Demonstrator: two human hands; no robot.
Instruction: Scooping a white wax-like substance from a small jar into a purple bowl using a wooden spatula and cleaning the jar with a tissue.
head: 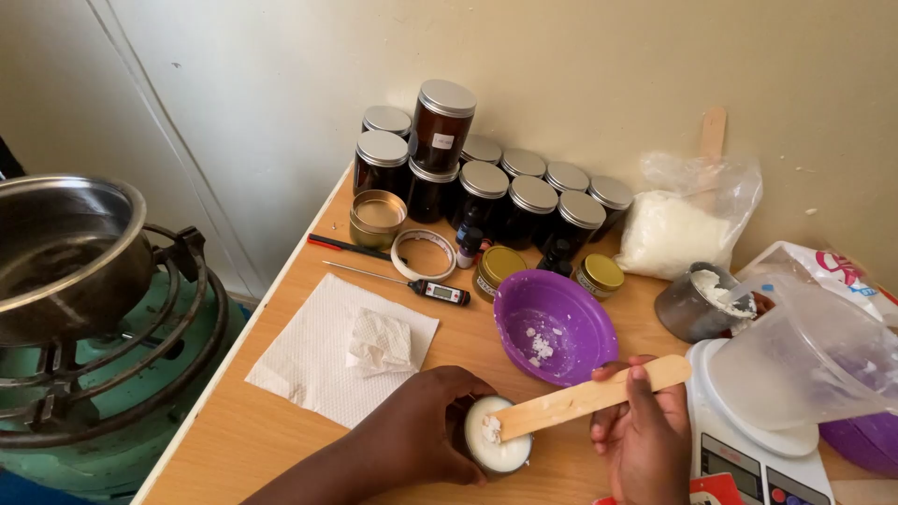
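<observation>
My left hand (412, 435) wraps around a small round tin (500, 451) filled with white wax, near the table's front edge. My right hand (645, 435) grips a flat wooden stick (589, 397) whose lower end rests in the white wax of the tin. Just behind the tin stands a purple bowl (554, 324) with a few white crumbs inside.
Several dark lidded jars (486, 182) stand stacked against the wall. A bag of white flakes (675, 229), a metal cup (687, 304), a clear jug (809, 360) on a white scale (748, 449), a probe thermometer (421, 285), paper towels (346, 346) and a pot on a gas burner (65, 252) surround them.
</observation>
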